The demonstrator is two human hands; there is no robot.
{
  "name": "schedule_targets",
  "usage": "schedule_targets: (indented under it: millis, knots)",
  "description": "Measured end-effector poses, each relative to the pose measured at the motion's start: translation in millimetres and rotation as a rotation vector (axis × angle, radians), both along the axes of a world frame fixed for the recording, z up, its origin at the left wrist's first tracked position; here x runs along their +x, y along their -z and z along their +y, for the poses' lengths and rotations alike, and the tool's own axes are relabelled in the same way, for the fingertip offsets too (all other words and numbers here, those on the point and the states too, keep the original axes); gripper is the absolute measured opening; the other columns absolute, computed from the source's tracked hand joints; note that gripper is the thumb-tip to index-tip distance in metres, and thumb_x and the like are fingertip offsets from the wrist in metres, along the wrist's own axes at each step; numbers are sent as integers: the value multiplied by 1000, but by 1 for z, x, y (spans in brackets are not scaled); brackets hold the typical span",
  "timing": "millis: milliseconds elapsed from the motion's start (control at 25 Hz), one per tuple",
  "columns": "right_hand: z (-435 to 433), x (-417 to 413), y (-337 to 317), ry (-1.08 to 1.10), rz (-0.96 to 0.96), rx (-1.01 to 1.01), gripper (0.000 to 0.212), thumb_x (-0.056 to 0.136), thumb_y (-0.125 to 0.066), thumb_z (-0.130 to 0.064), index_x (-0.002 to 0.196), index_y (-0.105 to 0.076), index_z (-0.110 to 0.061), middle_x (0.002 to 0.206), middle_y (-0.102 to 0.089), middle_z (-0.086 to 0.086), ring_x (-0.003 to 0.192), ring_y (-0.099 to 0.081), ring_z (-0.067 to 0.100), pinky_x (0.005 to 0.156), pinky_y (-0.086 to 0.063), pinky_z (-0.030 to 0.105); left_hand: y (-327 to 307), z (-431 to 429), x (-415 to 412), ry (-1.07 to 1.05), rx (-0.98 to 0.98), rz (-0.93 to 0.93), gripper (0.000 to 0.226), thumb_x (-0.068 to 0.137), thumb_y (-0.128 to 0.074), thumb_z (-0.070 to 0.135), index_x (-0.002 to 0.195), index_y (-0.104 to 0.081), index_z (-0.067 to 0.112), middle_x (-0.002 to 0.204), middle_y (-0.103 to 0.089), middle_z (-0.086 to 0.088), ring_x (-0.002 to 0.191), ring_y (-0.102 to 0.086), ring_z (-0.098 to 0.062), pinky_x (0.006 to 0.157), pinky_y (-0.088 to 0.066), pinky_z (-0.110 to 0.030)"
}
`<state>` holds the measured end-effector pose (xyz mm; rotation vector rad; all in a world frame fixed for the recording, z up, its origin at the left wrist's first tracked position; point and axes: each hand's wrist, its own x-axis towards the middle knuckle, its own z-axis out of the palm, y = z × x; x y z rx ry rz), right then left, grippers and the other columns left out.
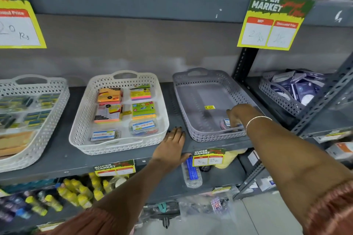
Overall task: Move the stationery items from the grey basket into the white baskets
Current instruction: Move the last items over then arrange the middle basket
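The grey basket (193, 89) stands on the shelf right of centre. It holds a yellow sticker on its floor and one small clear box with a blue-white label (226, 123) in its near right corner. My right hand (238, 115) reaches into that corner, fingers curled around the box. A white basket (80, 126) to the left holds sticky-note pads and two similar clear boxes. My left hand (172, 144) lies flat on the shelf between the two baskets, fingers spread. Another white basket (55, 108) at far left holds small boxes.
A second grey basket (277, 99) with dark packets sits on the shelf bay to the right, behind an upright post. Price signs hang from the shelf above and the front edge. Glue bottles and a pen pack (192, 171) fill the lower shelf.
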<state>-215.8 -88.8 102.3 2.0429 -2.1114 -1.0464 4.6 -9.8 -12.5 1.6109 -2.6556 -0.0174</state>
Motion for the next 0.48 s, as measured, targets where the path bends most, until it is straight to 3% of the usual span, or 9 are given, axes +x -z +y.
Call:
schedule_targets:
  millis: [200, 400, 480]
  knots:
    - [-6, -1, 17, -6, -77, -15, 54, 91, -55, -23, 142, -41, -12, 142, -53, 9, 126, -54, 28, 101, -44, 35, 5, 1, 1, 3, -37, 13, 75, 93, -33, 53, 145, -9, 4, 155, -9, -14, 142, -6, -27, 117, -6, -37]
    - [-22, 5, 10, 63, -325, -52, 59, 75, -70, -17, 128, -44, -9, 130, -55, 14, 112, -57, 31, 88, -46, 35, -1, 4, 1, 19, -60, 39, 73, 94, -36, 50, 145, -6, 7, 156, -7, -12, 142, -6, -27, 117, -6, -37]
    - [-30, 13, 0, 32, -392, -106, 54, 74, -70, -15, 123, -47, -9, 125, -56, 16, 98, -56, 29, 80, -45, 32, -8, 9, 5, 66, -87, 92, 71, 93, -40, 46, 145, -11, 7, 155, -13, -13, 142, -12, -27, 116, -8, -36]
